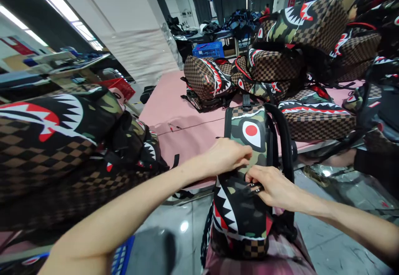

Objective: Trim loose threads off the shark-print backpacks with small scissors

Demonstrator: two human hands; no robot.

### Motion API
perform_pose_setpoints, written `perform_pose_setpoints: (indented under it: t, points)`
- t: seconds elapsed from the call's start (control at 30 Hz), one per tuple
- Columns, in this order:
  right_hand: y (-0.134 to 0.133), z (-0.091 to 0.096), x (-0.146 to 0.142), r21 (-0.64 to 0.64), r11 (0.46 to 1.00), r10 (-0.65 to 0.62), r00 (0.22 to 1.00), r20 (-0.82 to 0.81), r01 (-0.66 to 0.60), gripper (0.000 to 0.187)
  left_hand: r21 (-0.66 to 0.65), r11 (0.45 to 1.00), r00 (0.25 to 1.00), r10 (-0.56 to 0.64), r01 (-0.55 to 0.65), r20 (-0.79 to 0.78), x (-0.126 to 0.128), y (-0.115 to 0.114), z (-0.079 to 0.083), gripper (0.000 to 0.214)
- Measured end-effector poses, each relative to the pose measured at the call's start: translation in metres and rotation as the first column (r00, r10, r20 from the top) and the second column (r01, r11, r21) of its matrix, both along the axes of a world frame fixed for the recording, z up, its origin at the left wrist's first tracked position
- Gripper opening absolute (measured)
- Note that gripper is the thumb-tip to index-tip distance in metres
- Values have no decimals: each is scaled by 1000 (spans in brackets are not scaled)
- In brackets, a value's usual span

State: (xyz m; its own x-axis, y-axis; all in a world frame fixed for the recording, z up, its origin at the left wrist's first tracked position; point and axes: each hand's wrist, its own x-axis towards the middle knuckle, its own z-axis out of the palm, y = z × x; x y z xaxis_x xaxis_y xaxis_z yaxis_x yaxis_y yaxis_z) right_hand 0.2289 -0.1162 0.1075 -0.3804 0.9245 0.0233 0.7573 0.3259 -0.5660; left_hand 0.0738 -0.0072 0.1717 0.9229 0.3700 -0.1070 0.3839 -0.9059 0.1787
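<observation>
A backpack (238, 202) with a camouflage, shark-mouth and brown check print stands upright on my lap, its side panel turned up toward me. A red-and-white eye shows near its far end. My left hand (232, 154) is closed in a pinch at the middle of this panel. Close beside it, my right hand (274, 185) has its fingers curled against the same panel; a small dark bit shows at its fingertips. Exactly which part of the backpack the fingers pinch is hidden. A black shoulder strap (283, 138) loops along the backpack's right side.
More patterned backpacks (208, 82) are heaped on the pink table (183, 129) ahead. Another pile (62, 133) stands close on my left. A small red-handled tool (173, 128) lies on the table. At right, another person's arm (339, 158) reaches in. Blue crate (124, 254) sits low left.
</observation>
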Motion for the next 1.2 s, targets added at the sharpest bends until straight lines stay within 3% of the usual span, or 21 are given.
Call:
perform_pose_setpoints:
  t: [0.1,0.23,0.33,0.47,0.63,0.77,0.87,0.9,0.93,0.97,1.0,1.07,1.1,1.13,1.17,1.2]
  points:
    - [-6,-1,2,-4,1000,9,999,-33,-9,36,142,986,993,-80,92,-88,19,0,-2,21]
    - [-13,-5,8,-39,999,-16,999,-32,14,37,152,976,978,-134,158,-160,40,1,-19,38]
    - [-14,-12,7,-20,999,-37,992,-117,35,34,202,962,973,-150,185,-177,48,-1,-28,36]
    - [-12,-23,4,14,999,-28,970,-243,32,35,204,973,984,-76,108,-160,50,-5,-37,28]
    - [-13,-27,1,-18,1000,-2,944,-331,-4,25,226,972,993,82,-61,-81,45,4,-61,21]
    - [-16,-26,3,61,996,79,948,-309,-63,36,69,992,995,99,-101,23,28,14,-58,22]
    - [-18,-28,6,157,981,146,959,-244,-110,40,-232,967,975,145,-104,166,4,4,-41,14]
    - [-19,-29,7,195,974,157,963,-217,-115,37,-396,906,954,238,-150,183,-6,-4,-36,17]
    - [-19,-30,8,232,965,166,969,-184,-121,33,-570,792,925,354,-217,140,-15,-13,-32,22]
    - [-20,-31,7,270,954,176,973,-149,-131,29,-724,623,889,457,-295,30,-24,-22,-31,29]
    - [-20,-31,6,307,940,192,975,-112,-149,24,-832,414,847,518,-368,-117,-31,-32,-33,37]
    - [-22,-32,0,388,902,216,976,-27,-189,20,-899,-18,777,496,-438,-388,-42,-46,-42,55]
    - [-23,-31,-4,427,881,216,976,19,-203,22,-879,-185,753,459,-439,-472,-44,-51,-49,64]
    - [-24,-30,-8,458,861,214,975,63,-219,25,-848,-300,724,441,-437,-530,-45,-55,-56,71]
    - [-25,-30,-13,485,841,217,971,101,-239,28,-814,-370,689,437,-448,-578,-46,-57,-62,75]
    - [-27,-29,-18,508,820,228,964,134,-264,31,-784,-402,658,430,-474,-618,-45,-58,-68,76]
